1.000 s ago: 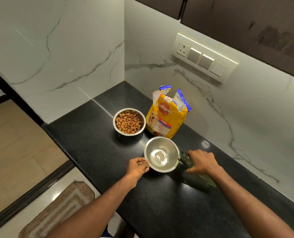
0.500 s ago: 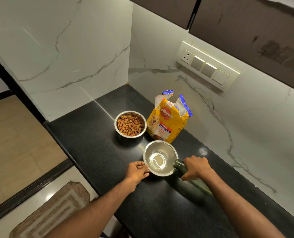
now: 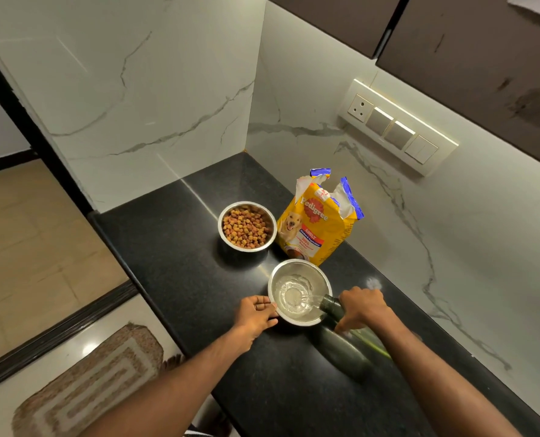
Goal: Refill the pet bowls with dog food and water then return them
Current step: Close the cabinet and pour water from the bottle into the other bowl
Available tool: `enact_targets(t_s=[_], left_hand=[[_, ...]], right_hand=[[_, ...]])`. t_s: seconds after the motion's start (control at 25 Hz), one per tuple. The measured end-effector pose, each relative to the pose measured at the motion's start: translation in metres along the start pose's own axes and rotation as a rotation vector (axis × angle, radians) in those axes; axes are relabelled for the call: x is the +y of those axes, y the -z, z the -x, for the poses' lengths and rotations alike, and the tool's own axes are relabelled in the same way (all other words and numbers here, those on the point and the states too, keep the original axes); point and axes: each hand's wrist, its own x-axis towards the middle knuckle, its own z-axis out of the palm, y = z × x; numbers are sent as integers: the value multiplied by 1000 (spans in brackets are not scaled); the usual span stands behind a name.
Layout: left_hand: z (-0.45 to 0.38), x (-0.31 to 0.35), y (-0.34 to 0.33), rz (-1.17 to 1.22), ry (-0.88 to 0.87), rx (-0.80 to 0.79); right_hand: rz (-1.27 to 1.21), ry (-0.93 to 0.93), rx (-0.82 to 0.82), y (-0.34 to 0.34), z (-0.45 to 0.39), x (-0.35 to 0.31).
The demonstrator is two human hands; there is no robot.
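Two steel bowls stand on the black counter (image 3: 174,247). The far bowl (image 3: 247,226) is full of brown kibble. The near bowl (image 3: 299,291) holds rippling water. My right hand (image 3: 361,307) grips a dark green bottle (image 3: 333,307), tilted with its mouth over the near bowl's right rim, and water streams out of it. My left hand (image 3: 256,313) rests against the near bowl's left rim, fingers curled on it. An open yellow dog food bag (image 3: 317,227) stands upright just behind the near bowl.
Marble walls close the counter's far corner. A switch panel (image 3: 397,127) sits on the right wall under dark cabinets. Left of the counter edge the floor drops away, with a brown patterned mat (image 3: 89,383) below.
The bottle has tipped further and water now pours into the near bowl, whose surface ripples. Both hands kept their places on bowl and bottle; the camera view shifted slightly.
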Motion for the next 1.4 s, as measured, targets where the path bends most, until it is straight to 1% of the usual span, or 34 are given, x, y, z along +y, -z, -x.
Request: enact_targets(t_s=[0.48, 0.88, 1.04, 1.12, 1.2, 1.4], left_hand=[[0, 0, 2, -7, -7, -6], [3, -3, 2, -55, -2, 14], [3, 0, 6, -92, 12, 10], [1, 5, 9, -116, 26, 1], [0, 9, 13, -156, 36, -14], [-3, 19, 20, -312, 26, -39]], right_hand=[[138, -43, -47, 20, -1, -8], [343, -114, -122, 51, -9, -34], [445, -117, -107, 62, -12, -43], [421, -115, -83, 63, -14, -43], [330, -112, -23, 59, -16, -38], [-99, -55, 195, 27, -8, -5]])
